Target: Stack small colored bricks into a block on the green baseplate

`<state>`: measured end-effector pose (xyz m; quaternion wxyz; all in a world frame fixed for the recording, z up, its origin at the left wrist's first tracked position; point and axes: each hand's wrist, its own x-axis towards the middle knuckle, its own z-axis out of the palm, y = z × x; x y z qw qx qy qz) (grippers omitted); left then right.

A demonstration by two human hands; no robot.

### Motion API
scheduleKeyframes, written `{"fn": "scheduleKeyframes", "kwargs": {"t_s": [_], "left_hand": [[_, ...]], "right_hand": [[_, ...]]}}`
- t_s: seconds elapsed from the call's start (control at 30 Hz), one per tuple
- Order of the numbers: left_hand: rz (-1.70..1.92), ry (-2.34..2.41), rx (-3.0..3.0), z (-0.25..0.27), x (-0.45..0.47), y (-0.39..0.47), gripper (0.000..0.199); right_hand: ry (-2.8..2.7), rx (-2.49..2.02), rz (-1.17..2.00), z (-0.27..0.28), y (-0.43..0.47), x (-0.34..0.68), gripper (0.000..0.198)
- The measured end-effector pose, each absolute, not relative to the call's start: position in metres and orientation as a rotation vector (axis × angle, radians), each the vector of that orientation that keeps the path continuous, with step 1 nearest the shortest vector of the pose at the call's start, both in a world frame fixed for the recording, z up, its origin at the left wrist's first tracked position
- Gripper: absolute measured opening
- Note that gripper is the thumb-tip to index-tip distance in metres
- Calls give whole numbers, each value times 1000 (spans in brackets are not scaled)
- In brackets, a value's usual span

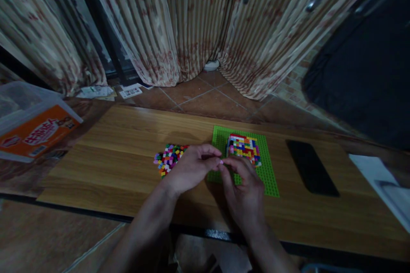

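Between the fingertips of both hands is a small pink brick (221, 162). My left hand (194, 166) is closed in a pinch at its left side, and my right hand (243, 185) pinches it from the right. Just beyond them, a block built of many-coloured bricks (245, 148) stands on a green studded baseplate (269, 175). Beside my left hand lies a loose pile of small coloured bricks (169, 158), partly hidden behind that hand. My right hand covers the baseplate's near left part.
Everything lies on a wooden table (112, 158). A dark flat slab (312, 168) rests right of the baseplate, with white sheets (374, 170) at the far right. A clear plastic box with an orange label (41, 132) stands at left. Striped curtains (153, 21) hang behind.
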<state>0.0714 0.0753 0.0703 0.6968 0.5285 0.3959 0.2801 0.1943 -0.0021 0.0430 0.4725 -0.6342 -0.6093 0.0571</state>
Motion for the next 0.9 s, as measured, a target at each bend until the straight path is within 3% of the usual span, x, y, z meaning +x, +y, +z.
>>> {"fn": "scheduleKeyframes", "kwargs": {"t_s": [0.33, 0.57, 0.9], "left_hand": [[680, 877, 1131, 69, 74, 75, 21], [635, 884, 1130, 71, 75, 77, 30], [571, 950, 1192, 66, 80, 76, 33]], "right_hand": [[-1438, -1479, 209, 43, -1, 203, 10], [-1554, -1447, 350, 50, -2, 212, 20], [-1423, -1496, 291, 51, -1, 243, 11]]}}
